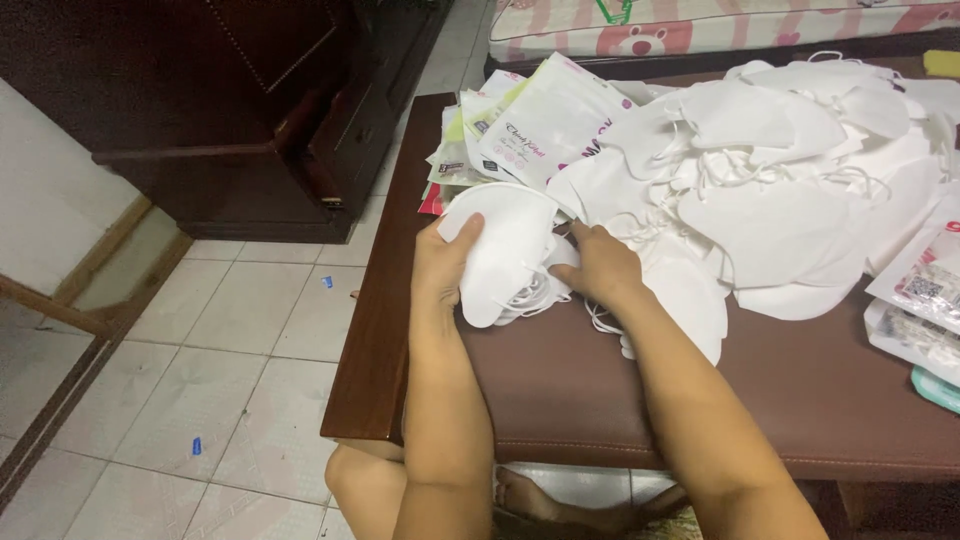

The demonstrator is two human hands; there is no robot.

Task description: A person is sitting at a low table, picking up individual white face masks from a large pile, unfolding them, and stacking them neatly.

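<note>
The left hand (447, 262) pinches a small stack of white folded face masks (503, 250), thumb on the front and fingers curled behind, its grip pressed onto the stack's left edge. The masks are plain white, smooth and rounded along one edge, with thin elastic ear loops trailing from the lower right. The right hand (600, 265) lies at about three o'clock of the stack, fingers pressed down on the masks' inner edge and loops, so its grip is closed against them rather than spread. The stack sits near the left front of a table (560, 390) with a brown padded leather-like top and a dark wooden rim. At one to two o'clock from the hands a large loose heap of white masks (790, 170) spreads across the table. At twelve o'clock lies a fan of flat white printed pouches (530, 120), and at the right edge, around three o'clock, more clear packets (925, 300) hold folded masks. The floor (220, 360) at nine o'clock is pale tile; a dark wooden cabinet (250, 110) stands at ten o'clock.
</note>
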